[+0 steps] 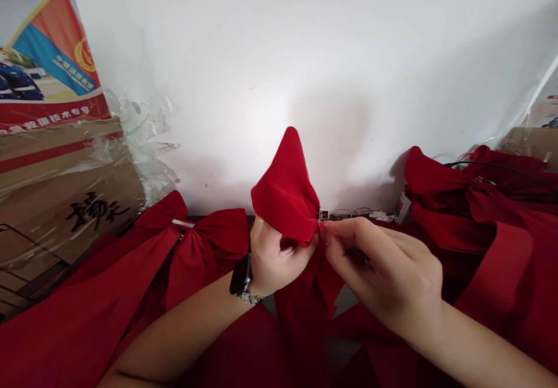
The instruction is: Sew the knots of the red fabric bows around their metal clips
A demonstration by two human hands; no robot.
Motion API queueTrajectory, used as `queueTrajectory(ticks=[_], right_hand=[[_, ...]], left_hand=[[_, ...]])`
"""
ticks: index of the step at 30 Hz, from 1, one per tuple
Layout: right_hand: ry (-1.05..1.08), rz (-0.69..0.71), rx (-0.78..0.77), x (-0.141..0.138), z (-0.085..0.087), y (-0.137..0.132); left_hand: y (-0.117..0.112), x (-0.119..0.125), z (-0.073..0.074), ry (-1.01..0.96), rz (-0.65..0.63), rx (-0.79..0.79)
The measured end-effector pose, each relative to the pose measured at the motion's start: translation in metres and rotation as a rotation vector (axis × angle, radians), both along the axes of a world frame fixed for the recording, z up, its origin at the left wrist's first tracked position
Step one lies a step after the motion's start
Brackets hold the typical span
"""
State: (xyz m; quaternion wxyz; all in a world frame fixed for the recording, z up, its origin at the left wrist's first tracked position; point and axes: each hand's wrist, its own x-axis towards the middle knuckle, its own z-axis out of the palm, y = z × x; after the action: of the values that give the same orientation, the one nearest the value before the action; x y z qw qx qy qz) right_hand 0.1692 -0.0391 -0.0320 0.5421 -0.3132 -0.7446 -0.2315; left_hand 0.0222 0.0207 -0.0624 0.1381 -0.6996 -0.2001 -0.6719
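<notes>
My left hand [271, 257] is closed round a bunched loop of red velvet fabric [288, 193] that stands up in a point in front of the white wall. A dark watch sits on that wrist. My right hand [383, 266] pinches the gathered waist of the same fabric, right beside a small metal clasp [323, 214]. The two hands almost touch. The fabric's tails hang down between my forearms.
A finished red bow [192, 243] with a metal band lies at the left. More red bows [471, 202] are piled at the right. A cardboard box [56, 202] wrapped in plastic stands at far left under a poster. Spectacles [351, 212] lie by the wall.
</notes>
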Motion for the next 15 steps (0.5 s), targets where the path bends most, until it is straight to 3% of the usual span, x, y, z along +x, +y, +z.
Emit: queueTrajectory(ticks=[10, 15], right_hand=[[0.0, -0.028, 0.055, -0.0033, -0.003, 0.0034], [0.036, 0.1, -0.042, 0.0, 0.0002, 0.0047]], left_hand=[[0.002, -0.0008, -0.0073, 0.025, -0.021, -0.007], [0.0037, -0.0016, -0.0021, 0.027, -0.184, -0.115]])
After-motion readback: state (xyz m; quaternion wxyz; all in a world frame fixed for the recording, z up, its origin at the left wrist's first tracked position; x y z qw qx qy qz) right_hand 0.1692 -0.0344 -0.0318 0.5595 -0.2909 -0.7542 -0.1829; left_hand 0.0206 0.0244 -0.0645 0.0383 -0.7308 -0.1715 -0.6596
